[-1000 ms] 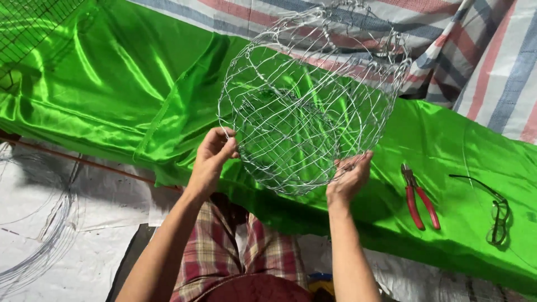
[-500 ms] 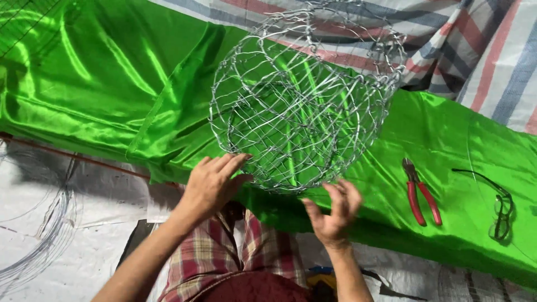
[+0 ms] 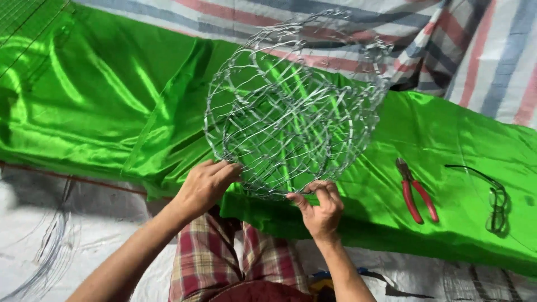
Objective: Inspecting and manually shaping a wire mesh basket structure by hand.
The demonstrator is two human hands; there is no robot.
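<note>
Plaid shorts (image 3: 235, 263) in red and white cover the person's one visible leg at the bottom edge, above a pale floor sheet (image 3: 72, 223). Just beyond, two bare hands hold one rounded wire-mesh basket (image 3: 291, 112) by its lower rim: the left hand (image 3: 204, 187) curls loosely against the near left edge, while the right hand (image 3: 321, 204) pinches the bottom wires between thumb and fingers. Raised and tilted, the basket hangs over one shiny green cloth (image 3: 100, 106). On the cloth to the right lie one pair of red-handled pliers (image 3: 415, 190) and one pair of dark-framed glasses (image 3: 492, 193). Farthest off spreads one striped tarpaulin (image 3: 481, 50).
</note>
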